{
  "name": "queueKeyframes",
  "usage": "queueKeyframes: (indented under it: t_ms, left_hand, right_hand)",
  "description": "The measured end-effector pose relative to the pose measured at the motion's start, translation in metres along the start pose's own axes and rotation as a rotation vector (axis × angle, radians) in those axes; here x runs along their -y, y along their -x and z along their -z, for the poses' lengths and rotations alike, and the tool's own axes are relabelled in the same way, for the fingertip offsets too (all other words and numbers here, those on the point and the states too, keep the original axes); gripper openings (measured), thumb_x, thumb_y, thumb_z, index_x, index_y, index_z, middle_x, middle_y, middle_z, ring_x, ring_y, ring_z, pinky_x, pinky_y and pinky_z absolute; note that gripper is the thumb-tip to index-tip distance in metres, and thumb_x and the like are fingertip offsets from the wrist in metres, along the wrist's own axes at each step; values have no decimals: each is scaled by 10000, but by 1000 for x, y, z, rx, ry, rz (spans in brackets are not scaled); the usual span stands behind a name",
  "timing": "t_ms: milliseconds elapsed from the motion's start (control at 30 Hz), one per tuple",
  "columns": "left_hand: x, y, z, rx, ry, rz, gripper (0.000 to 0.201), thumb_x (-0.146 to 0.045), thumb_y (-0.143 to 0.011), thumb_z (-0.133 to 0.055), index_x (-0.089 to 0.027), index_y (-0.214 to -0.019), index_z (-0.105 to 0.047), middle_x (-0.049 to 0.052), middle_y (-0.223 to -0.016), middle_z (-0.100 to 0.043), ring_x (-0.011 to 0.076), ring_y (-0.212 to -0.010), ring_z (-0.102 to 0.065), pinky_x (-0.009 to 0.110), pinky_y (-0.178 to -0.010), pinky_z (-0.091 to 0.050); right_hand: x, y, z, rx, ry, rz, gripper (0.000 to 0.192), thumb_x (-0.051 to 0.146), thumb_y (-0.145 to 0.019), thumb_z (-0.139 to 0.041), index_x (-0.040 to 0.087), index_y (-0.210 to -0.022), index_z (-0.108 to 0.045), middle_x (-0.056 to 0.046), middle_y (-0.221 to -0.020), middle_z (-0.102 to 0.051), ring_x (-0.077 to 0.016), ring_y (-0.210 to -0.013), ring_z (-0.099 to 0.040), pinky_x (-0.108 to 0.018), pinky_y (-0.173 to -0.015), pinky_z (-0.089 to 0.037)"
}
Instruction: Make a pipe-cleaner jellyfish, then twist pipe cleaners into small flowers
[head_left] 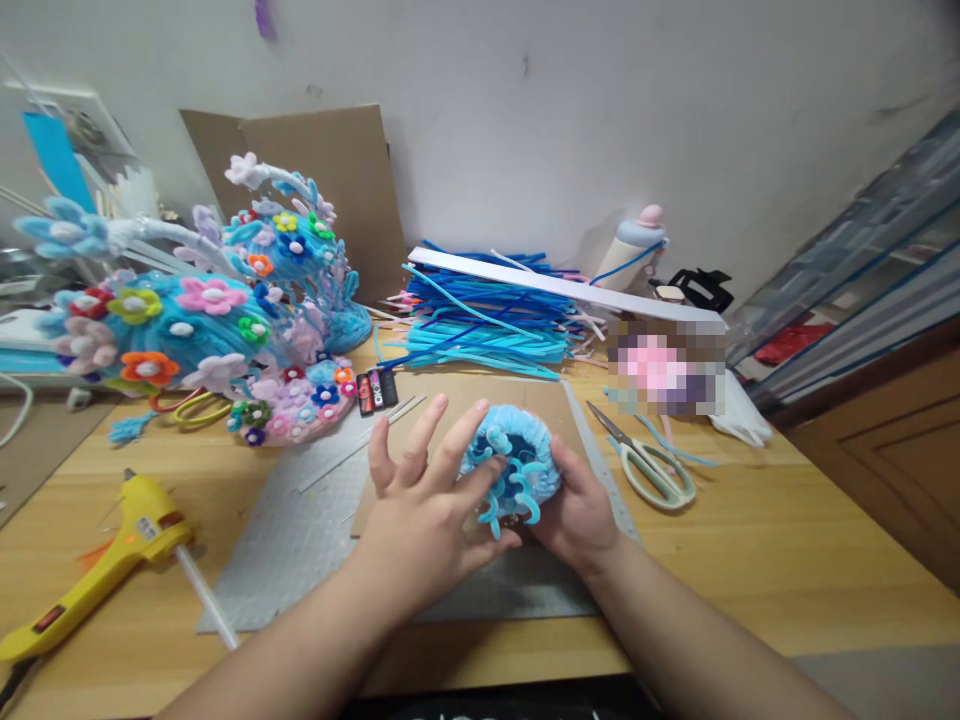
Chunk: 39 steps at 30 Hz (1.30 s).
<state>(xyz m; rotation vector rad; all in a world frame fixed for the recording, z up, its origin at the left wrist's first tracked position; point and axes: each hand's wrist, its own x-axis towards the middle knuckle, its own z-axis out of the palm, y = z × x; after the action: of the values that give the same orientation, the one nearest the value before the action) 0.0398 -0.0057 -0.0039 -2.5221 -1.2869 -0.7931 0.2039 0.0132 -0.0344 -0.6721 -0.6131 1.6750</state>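
I see a fuzzy blue ball (510, 465) of curly pipe cleaners, just above the grey mat (300, 530) on the desk (750, 560). It looks light, soft and easy to squash. My right hand (577, 510) cups it, I think; my left hand (420, 500) touches it, fingers spread. Scissors (652, 470) lie near.

You have no readable text here. The yellow glue gun (97, 565) carries a small red label near its handle and a pale sticker on its body, both too small to read. The red and black packets (376, 390) beside the flower piece show markings too blurred to make out.
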Motion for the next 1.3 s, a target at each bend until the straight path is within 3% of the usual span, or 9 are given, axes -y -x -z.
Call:
queueKeyframes:
  t_ms: [467,933,1300]
  left_hand:
    - [1,-1,0,11,8,-5,488,-521,-646,-712,-314,-1081,-632,63,-1478,-346,392,-1354,-215,629,-1063,30]
    - [0,-3,0,-9,113,60,455,-578,-665,-674,-321,-1039,-652,46,-1444,-413,347,-1356,-258,585,-1091,34]
    - [4,-6,7,-116,223,78,299,-503,-729,-666,-327,-971,-669,58,-1312,-517,309,-1284,-359,567,-1076,-100]
  right_hand:
    - [-1,1,-1,7,-4,-29,348,416,-842,-490,252,-1132,-589,-31,-1076,-683,-240,-945,-630,-430,-911,-439]
    - [0,-1,0,-46,-80,-73,338,370,-852,-495,214,-1130,-604,-43,-1090,-690,-221,-997,-617,-394,-972,-400]
    - [5,-6,-3,-116,-165,-209,409,428,-915,-387,156,-1098,-631,-69,-1055,-710,-214,-997,-633,-370,-937,-427]
